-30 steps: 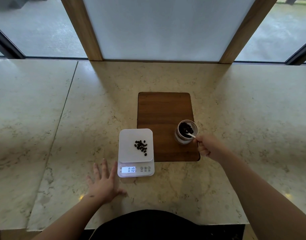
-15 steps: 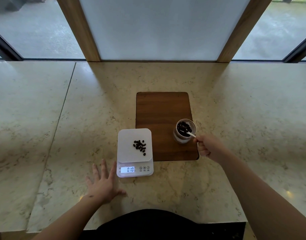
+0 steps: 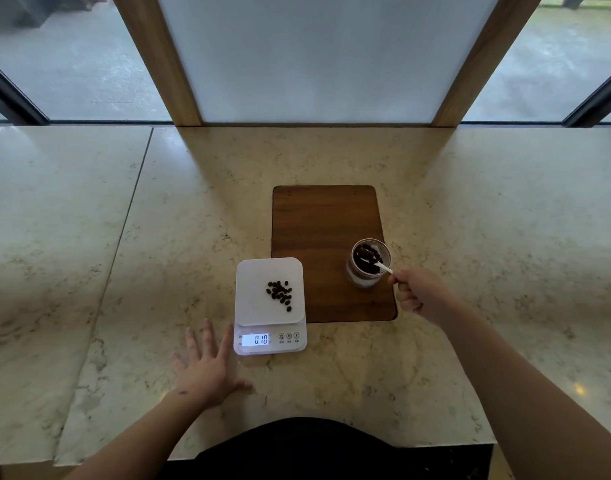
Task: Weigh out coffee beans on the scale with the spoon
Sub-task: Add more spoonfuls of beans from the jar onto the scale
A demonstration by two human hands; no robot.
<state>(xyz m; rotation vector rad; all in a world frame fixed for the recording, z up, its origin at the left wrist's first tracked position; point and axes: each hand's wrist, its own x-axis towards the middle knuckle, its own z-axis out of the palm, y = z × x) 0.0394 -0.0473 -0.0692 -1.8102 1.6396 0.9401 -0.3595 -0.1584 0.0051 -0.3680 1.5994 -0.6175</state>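
A white digital scale (image 3: 252, 292) sits on the marble counter, its lit display reading 010. Several dark coffee beans (image 3: 280, 294) lie in a loose pile on its platform. To the right, a clear glass jar (image 3: 368, 263) holding more beans stands on a dark wooden board (image 3: 325, 230). My right hand (image 3: 420, 294) pinches the handle of a small white spoon (image 3: 383, 267), whose bowl dips among the beans in the jar. My left hand (image 3: 207, 367) lies flat on the counter, fingers spread, just left of the scale's front.
The marble counter (image 3: 487, 237) has a seam running down its left part. A frosted panel between two wooden posts (image 3: 158, 60) rises at the back edge, with windows on both sides. The counter's near edge runs close to my body.
Barely anything has changed: the spoon stays in the jar and the left hand stays flat. The view shifted slightly.
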